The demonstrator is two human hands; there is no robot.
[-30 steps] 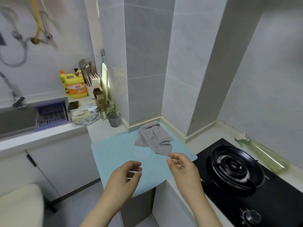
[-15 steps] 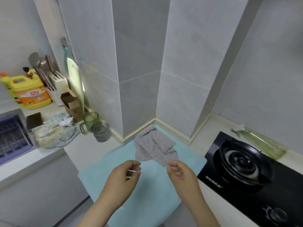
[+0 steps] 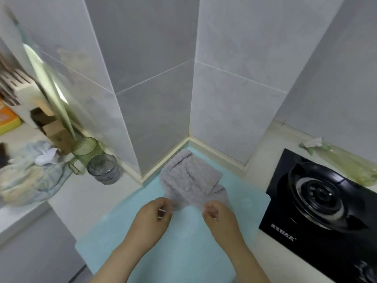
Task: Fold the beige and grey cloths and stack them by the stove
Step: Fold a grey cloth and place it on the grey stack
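Large pale grey wall tiles [image 3: 155,48] rise behind the cream counter [image 3: 95,193], folding into an inner corner with a cream skirting strip [image 3: 216,149] along its foot. A light blue mat [image 3: 183,254] covers the counter's middle up to that corner. Below the counter's left edge stands a plain grey cabinet front [image 3: 34,254], and the light is soft and even.

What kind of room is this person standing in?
Most likely a small home kitchen. A black gas stove is set into the counter on the right, a knife block and two plastic cups stand against the grey tiled wall, and a grey cloth lies on a blue mat.
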